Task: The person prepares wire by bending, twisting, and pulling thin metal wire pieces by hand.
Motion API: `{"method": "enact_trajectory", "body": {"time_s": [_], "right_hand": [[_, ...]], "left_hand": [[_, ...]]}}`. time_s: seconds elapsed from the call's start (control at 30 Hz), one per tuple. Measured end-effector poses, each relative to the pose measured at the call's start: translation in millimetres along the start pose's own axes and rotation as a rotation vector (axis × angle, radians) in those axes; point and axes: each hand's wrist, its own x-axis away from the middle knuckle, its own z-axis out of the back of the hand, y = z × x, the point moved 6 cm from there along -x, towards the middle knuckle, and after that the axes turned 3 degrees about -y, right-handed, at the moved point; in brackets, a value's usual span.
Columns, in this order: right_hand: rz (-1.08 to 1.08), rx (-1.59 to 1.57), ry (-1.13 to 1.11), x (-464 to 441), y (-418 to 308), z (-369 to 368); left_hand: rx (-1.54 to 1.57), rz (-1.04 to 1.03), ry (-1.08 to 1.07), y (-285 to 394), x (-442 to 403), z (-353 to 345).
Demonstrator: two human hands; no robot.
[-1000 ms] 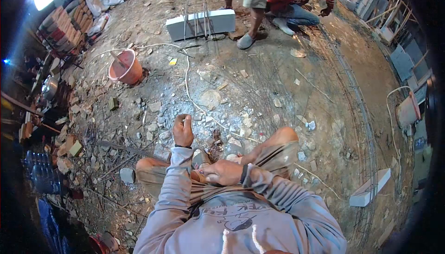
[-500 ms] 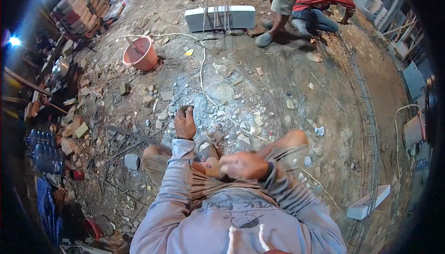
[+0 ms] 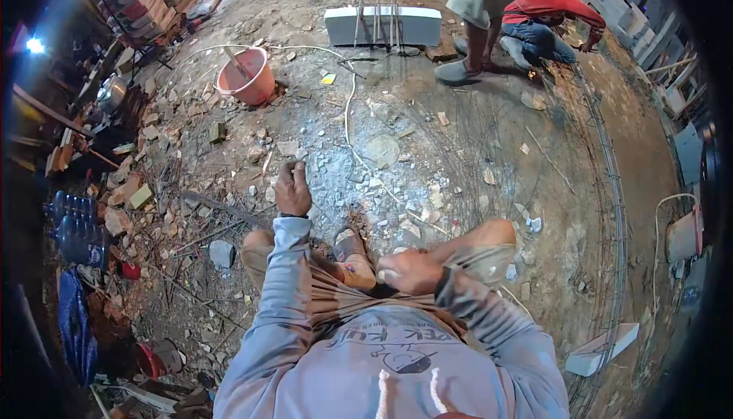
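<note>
My left hand (image 3: 292, 190) is held out over the rubble with its fingers curled together; whatever it may hold is too small or hidden to tell. Closer to my body, my right hand (image 3: 412, 271) is closed in a fist above my lap, beside my bent knee. What lies inside that fist is hidden. Below and between the hands rests a sandalled foot (image 3: 353, 255). Pale broken stone and dust (image 3: 336, 174) cover the ground in front of both hands.
An orange bucket (image 3: 256, 87) with a stick in it stands ahead left. A white block (image 3: 420, 28) with steel bars lies ahead. A standing person (image 3: 481, 6) and a crouching person in red (image 3: 550, 6) are ahead right. A rebar cage (image 3: 611, 174) runs along the right.
My left hand has moved slightly left and up, its fingers turning. My right hand has shifted slightly right and is less blurred. The surroundings sit further right in view; the standing person leans forward.
</note>
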Motion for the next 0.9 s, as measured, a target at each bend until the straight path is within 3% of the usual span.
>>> {"method": "enact_trajectory", "body": {"time_s": [0.03, 0.1, 0.17, 0.23, 0.27, 0.33, 0.43, 0.47, 0.5, 0.57, 0.63, 0.67, 0.7, 0.77, 0.83, 0.9], "right_hand": [[-0.003, -0.004, 0.000, 4.7, -4.7, 5.1], [0.024, -0.431, 0.019, 13.7, -11.6, 18.4], [0.073, -0.418, 0.070, 13.2, -29.4, 32.6], [0.012, -0.099, 0.203, 5.8, -33.3, 37.9], [0.018, -0.098, 0.206, 1.0, -33.1, 34.0], [-0.018, 0.203, 0.213, -6.6, -30.6, 21.6], [-0.016, 0.226, 0.128, -9.4, -40.3, 11.5], [0.139, 0.190, 0.235, -8.2, -46.0, 10.5], [0.140, 0.197, 0.237, -7.5, -49.4, 15.3], [0.206, 0.227, 0.461, 0.2, -64.4, 39.8], [0.197, 0.018, 0.724, -3.1, -31.6, 71.8], [-0.046, 0.393, 0.844, -9.8, -8.0, 84.6], [-0.048, 0.397, 0.848, -18.8, 24.9, 75.7], [-0.264, 0.397, 0.273, -49.9, 96.8, 27.2], [0.083, 0.132, 0.046, -39.7, 50.3, -19.1], [0.270, -0.169, -0.175, -28.6, -9.2, -39.0]], "left_hand": [[-0.001, 0.036, 0.015, -0.3, -1.2, 4.1], [-0.014, 0.093, 0.013, -2.8, -0.7, 8.2], [-0.083, 0.095, 0.039, -10.0, -6.4, 9.7], [-0.086, 0.069, 0.063, -8.5, -11.2, 16.4], [-0.131, 0.074, 0.069, -6.8, -13.3, 20.1], [-0.209, 0.028, 0.065, 2.6, -15.8, 26.9], [-0.284, 0.078, 0.029, 3.3, -19.1, 35.5], [-0.282, 0.001, 0.062, 4.4, -18.7, 36.0], [-0.277, -0.002, 0.068, 4.6, -17.6, 36.1], [-0.292, 0.094, -0.013, -1.7, -13.7, 33.2], [-0.172, 0.115, 0.008, -1.6, -14.3, 37.8], [-0.054, 0.141, 0.024, -2.7, -15.2, 40.3], [0.063, 0.168, 0.039, -4.9, -15.6, 42.0], [0.029, 0.103, 0.074, -4.1, -21.2, 47.9], [0.040, 0.161, 0.146, -14.8, -22.0, 55.0], [0.019, 0.226, 0.124, -20.9, -16.9, 55.0]]}}
